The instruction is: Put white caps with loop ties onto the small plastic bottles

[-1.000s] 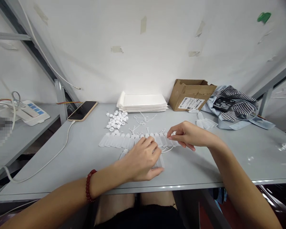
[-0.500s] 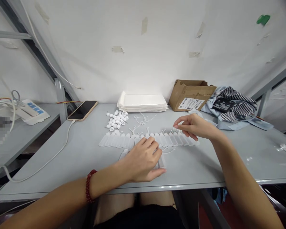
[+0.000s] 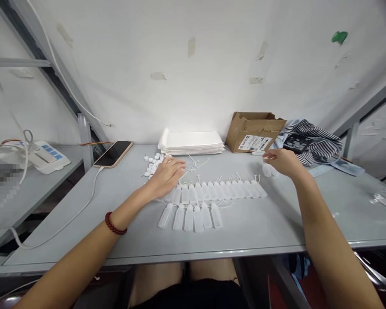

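My left hand (image 3: 167, 175), fingers stretched out and lying close together, reaches over the left end of a long row of small translucent plastic bottles (image 3: 223, 190). It covers part of a pile of small white caps (image 3: 152, 164). A shorter row of similar bottles (image 3: 188, 218) lies nearer the table's front edge. Thin white strings (image 3: 196, 163) trail behind and between the rows. On the right, my right hand (image 3: 284, 163) has its fingers drawn together over a few loose translucent bottles (image 3: 267, 170); what its fingertips pinch is hidden.
A stack of white sheets or envelopes (image 3: 193, 141) and a cardboard box (image 3: 255, 131) stand against the wall. Striped cloth (image 3: 321, 141) lies at the right. At the left is a phone (image 3: 114, 153) with a white cable (image 3: 90, 193).
My left hand has moved left and away from the short bottle row, uncovering it, and now reaches toward the caps. My right hand has gone right, from the long row to the loose bottles.
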